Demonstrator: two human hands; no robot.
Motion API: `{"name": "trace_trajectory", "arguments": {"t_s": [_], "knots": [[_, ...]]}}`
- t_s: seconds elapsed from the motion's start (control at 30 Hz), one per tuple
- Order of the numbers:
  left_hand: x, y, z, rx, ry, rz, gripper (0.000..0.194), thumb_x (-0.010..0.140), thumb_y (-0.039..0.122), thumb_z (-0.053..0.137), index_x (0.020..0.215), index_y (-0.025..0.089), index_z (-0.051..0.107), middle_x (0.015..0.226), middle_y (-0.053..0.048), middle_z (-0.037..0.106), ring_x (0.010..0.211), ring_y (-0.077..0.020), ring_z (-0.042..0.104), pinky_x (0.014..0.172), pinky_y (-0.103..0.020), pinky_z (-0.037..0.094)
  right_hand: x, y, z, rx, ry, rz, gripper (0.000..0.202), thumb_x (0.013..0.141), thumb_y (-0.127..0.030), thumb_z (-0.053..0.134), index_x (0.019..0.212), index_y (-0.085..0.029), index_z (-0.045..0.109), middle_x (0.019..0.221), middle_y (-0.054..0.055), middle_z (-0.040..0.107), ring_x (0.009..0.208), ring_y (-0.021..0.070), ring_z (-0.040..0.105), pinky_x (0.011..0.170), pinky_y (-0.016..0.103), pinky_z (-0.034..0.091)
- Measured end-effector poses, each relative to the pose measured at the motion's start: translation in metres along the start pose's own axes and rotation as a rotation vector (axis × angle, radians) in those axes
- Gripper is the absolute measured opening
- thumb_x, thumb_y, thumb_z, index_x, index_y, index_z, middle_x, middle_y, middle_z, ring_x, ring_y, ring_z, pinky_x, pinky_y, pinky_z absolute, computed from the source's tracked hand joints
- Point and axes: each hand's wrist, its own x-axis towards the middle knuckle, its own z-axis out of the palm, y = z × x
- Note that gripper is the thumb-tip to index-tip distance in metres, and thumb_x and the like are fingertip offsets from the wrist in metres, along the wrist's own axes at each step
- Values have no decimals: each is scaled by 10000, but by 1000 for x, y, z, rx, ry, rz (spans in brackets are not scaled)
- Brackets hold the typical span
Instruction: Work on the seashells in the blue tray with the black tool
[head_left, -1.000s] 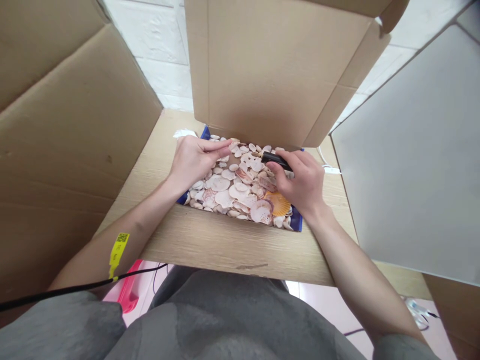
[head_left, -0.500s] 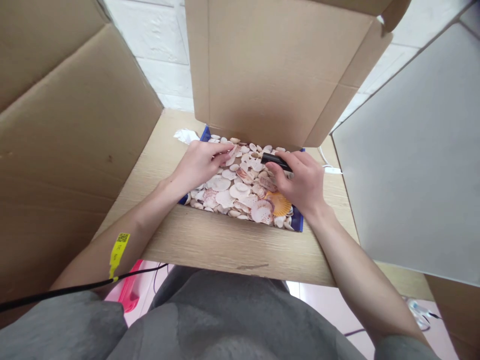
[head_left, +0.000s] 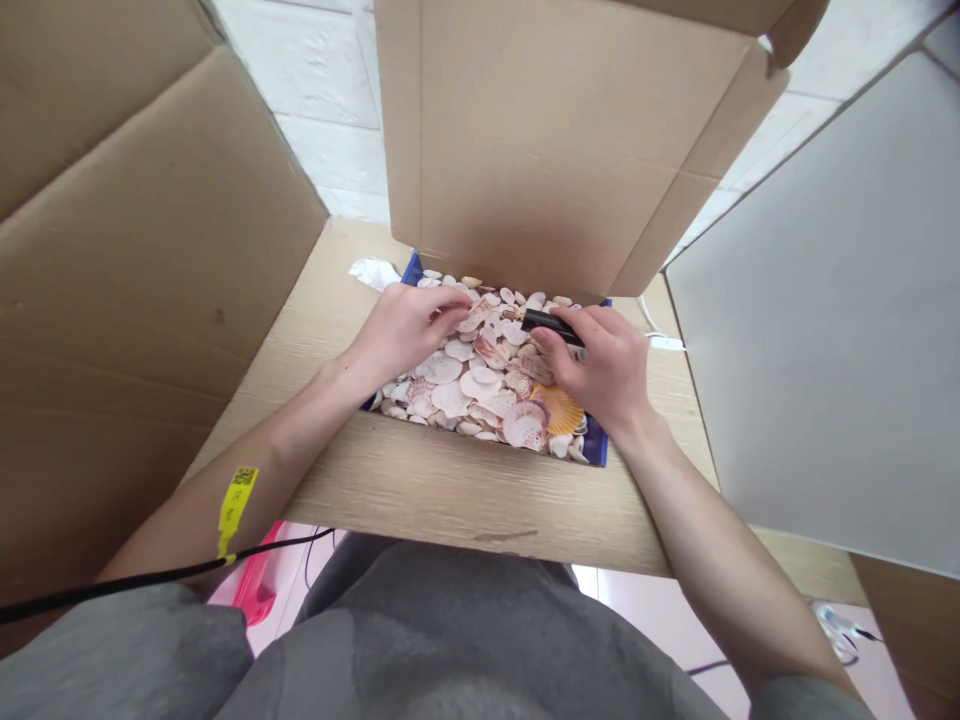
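Note:
A shallow blue-edged box (head_left: 596,445) full of seashells (head_left: 452,398) lies in front of me on the wooden table. Its shells are mostly white and pinkish, with one orange scallop shell (head_left: 559,410) near the front right. My left hand (head_left: 409,325) reaches over the back left of the box, thumb and fingers pinched at a pale pinkish shell (head_left: 477,317); the fingertips partly hide the contact. From the right, my right hand (head_left: 600,350) is closed around a black cylindrical tool (head_left: 546,322) with a small brass-coloured tip pointing left, close to that shell.
A tall cardboard flap (head_left: 540,140) stands behind the box. Cardboard (head_left: 150,260) walls in the left side and a grey panel (head_left: 832,320) the right. Crumpled white paper (head_left: 373,272) lies behind my left hand. A black cable (head_left: 150,578) crosses my left forearm.
The fingers of my left hand have curled and drawn closer together at the shell. My right hand and the black tool stay almost in place.

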Motion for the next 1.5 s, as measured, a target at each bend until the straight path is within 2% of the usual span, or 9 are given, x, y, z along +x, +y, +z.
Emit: {"name": "trace_trajectory", "arguments": {"t_s": [0.23,0.43,0.63,0.73,0.93,1.13,1.27,1.4,1.5], "knots": [[-1,11,-5,-25,100,-60,301,973,336,458,944,174,710,704,-11,696,635,-139,639,695,-269,486,1,0,0,8,-10,15,315,890,-457,562,961,-179,693,800,62,706,759,190,622,700,312,471],[-4,10,-3,-150,201,-27,401,959,200,383,1301,245,587,738,31,724,731,-146,720,1019,-412,467,0,-1,-1,-3,-12,16,310,892,-449,563,971,-180,695,817,59,715,759,185,626,702,305,474],[-10,2,-3,-198,225,-19,382,873,97,397,1008,245,723,926,6,762,778,-154,747,1179,-499,305,0,-1,-1,3,-9,13,311,891,-442,567,979,-174,697,816,62,712,769,184,630,709,304,479],[-14,5,-5,-243,223,-83,332,837,80,410,770,226,701,837,-16,763,884,-194,742,1110,-498,411,0,-1,-1,10,-14,22,294,887,-446,570,983,-197,693,821,51,711,776,186,630,710,310,482],[-14,11,-6,-323,328,-125,303,775,79,413,632,213,645,394,60,505,443,-105,594,686,-325,587,0,-1,-1,29,-22,37,292,890,-450,562,983,-204,689,818,54,706,773,187,620,712,320,476],[-11,11,-7,-498,179,-248,275,685,55,420,564,204,617,404,47,508,279,-83,426,343,-253,315,0,-1,0,27,-17,31,295,891,-447,561,971,-197,695,814,54,711,764,184,625,705,313,478],[-4,7,-8,-722,131,-307,269,698,54,441,653,195,666,420,61,541,272,-80,446,551,-318,522,0,-1,0,20,-10,17,309,892,-445,562,971,-178,696,814,64,713,755,184,625,700,309,476],[4,3,-12,-948,-18,-228,348,876,270,443,1134,191,662,572,-12,674,836,-218,727,939,-422,499,0,-1,0,21,-15,23,293,891,-446,564,976,-195,691,831,57,718,763,183,627,710,314,478],[5,0,-21,-1114,-193,-233,452,910,474,338,1106,215,652,837,-84,730,982,-249,686,898,-436,510,0,-1,0,24,-3,22,295,889,-441,568,974,-188,692,827,61,718,766,185,631,709,316,482]]}}
